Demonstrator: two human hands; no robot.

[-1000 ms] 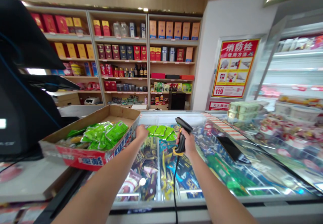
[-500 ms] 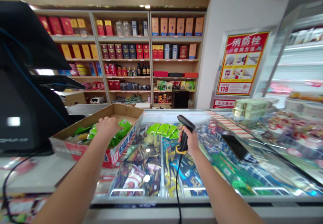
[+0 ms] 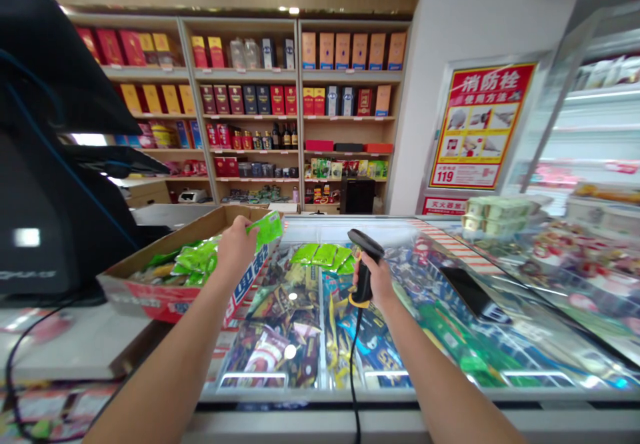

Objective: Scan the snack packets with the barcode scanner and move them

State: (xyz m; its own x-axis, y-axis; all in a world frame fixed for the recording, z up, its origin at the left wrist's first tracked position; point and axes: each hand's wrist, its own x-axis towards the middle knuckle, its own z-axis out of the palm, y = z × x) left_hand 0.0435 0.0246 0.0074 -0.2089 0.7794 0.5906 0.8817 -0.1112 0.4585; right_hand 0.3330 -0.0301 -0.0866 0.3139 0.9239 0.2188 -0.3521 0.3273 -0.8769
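My left hand (image 3: pixel 235 247) is closed on a green snack packet (image 3: pixel 265 229), held just above the right end of a cardboard box (image 3: pixel 165 297) filled with more green packets (image 3: pixel 193 257). My right hand (image 3: pixel 373 281) grips a black barcode scanner (image 3: pixel 364 257) by its handle, with the head pointing left towards the packet. The scanner's cable (image 3: pixel 354 364) hangs down towards me. Several green packets (image 3: pixel 323 256) lie on the glass lid of the chest freezer (image 3: pixel 350 391) between my two hands.
A black till screen (image 3: pixel 45 164) stands at the left on a counter (image 3: pixel 65 344). Shelves of boxed goods and bottles (image 3: pixel 280 104) fill the back wall. A red fire poster (image 3: pixel 475 127) hangs at the right, beside a chilled display case (image 3: pixel 580 164).
My left hand went from the packets on the freezer lid to the box, then lifted one green packet out. The right hand with the scanner stayed almost still.
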